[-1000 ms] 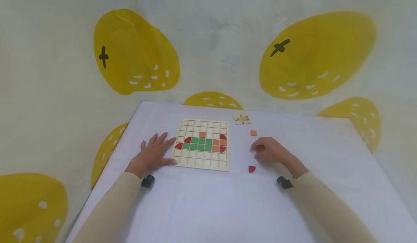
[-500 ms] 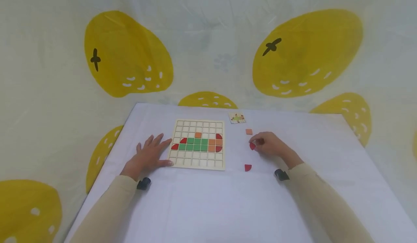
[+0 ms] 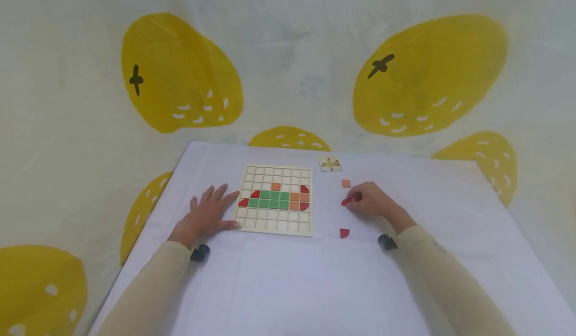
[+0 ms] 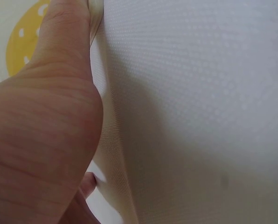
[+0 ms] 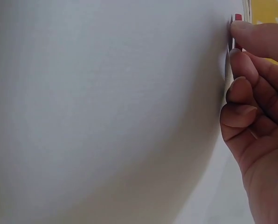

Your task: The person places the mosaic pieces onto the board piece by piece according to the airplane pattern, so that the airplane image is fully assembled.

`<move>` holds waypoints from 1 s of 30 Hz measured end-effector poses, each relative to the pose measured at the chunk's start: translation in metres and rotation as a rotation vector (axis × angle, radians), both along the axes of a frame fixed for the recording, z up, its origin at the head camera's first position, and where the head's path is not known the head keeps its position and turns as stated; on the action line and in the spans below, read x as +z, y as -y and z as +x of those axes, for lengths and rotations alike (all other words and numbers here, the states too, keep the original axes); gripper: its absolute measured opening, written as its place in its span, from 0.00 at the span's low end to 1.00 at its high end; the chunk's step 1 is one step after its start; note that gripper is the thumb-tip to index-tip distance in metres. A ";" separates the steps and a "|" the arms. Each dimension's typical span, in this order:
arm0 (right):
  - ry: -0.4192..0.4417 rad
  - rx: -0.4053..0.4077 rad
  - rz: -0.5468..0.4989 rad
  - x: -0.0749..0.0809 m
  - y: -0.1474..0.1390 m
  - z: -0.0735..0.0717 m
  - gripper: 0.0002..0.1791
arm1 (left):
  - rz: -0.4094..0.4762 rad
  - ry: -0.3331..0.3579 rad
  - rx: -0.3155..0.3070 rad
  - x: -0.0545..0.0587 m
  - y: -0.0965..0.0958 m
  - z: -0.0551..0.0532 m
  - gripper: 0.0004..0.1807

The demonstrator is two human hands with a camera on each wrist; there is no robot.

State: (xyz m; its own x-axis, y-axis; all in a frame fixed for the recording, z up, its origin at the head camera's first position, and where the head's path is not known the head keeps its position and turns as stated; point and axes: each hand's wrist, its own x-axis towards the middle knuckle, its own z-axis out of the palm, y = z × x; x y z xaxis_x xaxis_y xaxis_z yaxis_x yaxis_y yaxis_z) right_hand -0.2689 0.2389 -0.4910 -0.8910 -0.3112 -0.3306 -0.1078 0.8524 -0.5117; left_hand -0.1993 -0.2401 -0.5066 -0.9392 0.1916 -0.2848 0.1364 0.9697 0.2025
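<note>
In the head view a pale grid board (image 3: 272,225) lies on the table, with green squares (image 3: 273,200), orange squares and red quarter-circle tiles set in its cells. My left hand (image 3: 207,216) rests spread at the board's left edge, thumb and fingertips touching the rim. To the board's right, my right hand (image 3: 371,200) pinches a red quarter-circle tile (image 3: 345,202) between thumb and fingers, low over the tabletop. The right wrist view shows the thumb against that red tile (image 5: 238,17), the other fingers curled. Only part of the left hand (image 4: 50,102) fills the left wrist view.
A loose orange square tile (image 3: 346,183) lies beyond the right hand, and a loose red quarter-circle tile (image 3: 344,233) lies nearer the front. A small pattern card (image 3: 330,164) sits at the back. The white table (image 3: 288,286) meets a lemon-print cloth behind.
The right hand has taken hold of a red quarter-circle tile, hidden at its fingers a second ago, and has turned it slightly. The left hand stays at the board; the head view shifts a little.
</note>
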 end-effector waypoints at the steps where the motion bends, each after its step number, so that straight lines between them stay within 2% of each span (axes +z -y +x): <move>1: -0.006 0.006 -0.002 0.000 0.001 0.000 0.14 | 0.000 -0.002 -0.002 0.000 0.000 0.000 0.55; 7: -0.049 0.029 -0.013 -0.003 0.004 -0.003 0.13 | -0.012 -0.005 -0.002 -0.002 0.001 -0.003 0.56; 15: -0.061 0.027 -0.029 0.006 0.019 -0.005 0.14 | -0.006 0.009 0.005 0.001 0.001 -0.003 0.57; 21: -0.077 0.050 -0.055 0.006 0.032 -0.009 0.14 | -0.003 0.010 0.001 0.002 0.000 -0.002 0.56; 30: -0.057 0.083 -0.097 0.012 0.054 -0.018 0.13 | -0.004 0.013 -0.008 0.007 -0.001 0.001 0.56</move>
